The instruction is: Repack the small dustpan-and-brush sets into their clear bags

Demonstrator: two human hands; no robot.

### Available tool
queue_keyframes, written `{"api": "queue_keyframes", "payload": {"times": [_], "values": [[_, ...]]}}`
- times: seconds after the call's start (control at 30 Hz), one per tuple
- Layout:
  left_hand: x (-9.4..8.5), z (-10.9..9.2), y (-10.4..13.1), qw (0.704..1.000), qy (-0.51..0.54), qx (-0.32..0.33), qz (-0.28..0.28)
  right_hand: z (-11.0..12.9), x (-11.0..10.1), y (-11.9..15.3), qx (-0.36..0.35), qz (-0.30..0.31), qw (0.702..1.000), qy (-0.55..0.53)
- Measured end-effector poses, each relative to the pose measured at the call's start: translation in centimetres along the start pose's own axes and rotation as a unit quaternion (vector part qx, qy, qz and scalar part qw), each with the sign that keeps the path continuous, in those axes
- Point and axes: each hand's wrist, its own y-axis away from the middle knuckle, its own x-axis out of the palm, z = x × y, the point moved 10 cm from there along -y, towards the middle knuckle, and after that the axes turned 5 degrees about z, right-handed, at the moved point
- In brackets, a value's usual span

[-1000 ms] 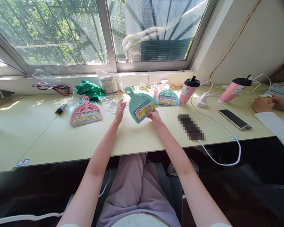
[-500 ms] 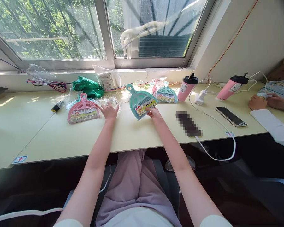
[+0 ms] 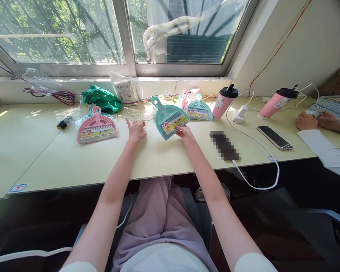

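My right hand (image 3: 184,133) grips a teal dustpan and brush set (image 3: 170,119) by its lower right edge, thumb on the yellow printed label. The set is tilted, its looped handle up and to the left. My left hand (image 3: 137,130) holds nothing; its fingers are apart, over the table beside crumpled clear plastic (image 3: 138,113). To its left lies a pink dustpan and brush set (image 3: 98,130) with the same kind of label, clear wrapping around it. Behind the teal set, a light blue dustpan set (image 3: 200,111) rests in front of a pink one (image 3: 185,99).
A green plastic bag (image 3: 102,99), wires (image 3: 64,97) and a screwdriver-like tool (image 3: 64,122) lie left. Pink cups (image 3: 225,102), a white charger (image 3: 239,114), its cable, a blurred-out object (image 3: 225,145) and a phone (image 3: 275,137) are right. Another person's hands (image 3: 307,121) work at far right.
My left hand has shifted right, away from the pink set, its fingers less widely spread. My right hand keeps the teal set in nearly the same place. The view has shifted slightly.
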Motion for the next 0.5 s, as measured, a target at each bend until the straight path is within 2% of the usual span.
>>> {"api": "queue_keyframes", "payload": {"times": [0.13, 0.27, 0.43, 0.5], "values": [[-0.5, -0.1, 0.1, 1.0, 0.025, -0.006, -0.016, 0.0, -0.1, 0.0, 0.002, -0.002, 1.0, -0.001], [-2.0, 1.1, 0.4, 0.997, -0.002, -0.049, -0.06, -0.1, 0.0, 0.0, -0.001, 0.003, 1.0, 0.002], [-5.0, 3.0, 0.5, 0.986, -0.084, -0.113, -0.092, -0.3, -0.2, -0.2, 0.002, 0.0, 1.0, 0.003], [-6.4, 3.1, 0.6, 0.981, -0.091, -0.125, -0.119, -0.3, -0.1, -0.2, 0.001, 0.004, 1.0, 0.0]]}}
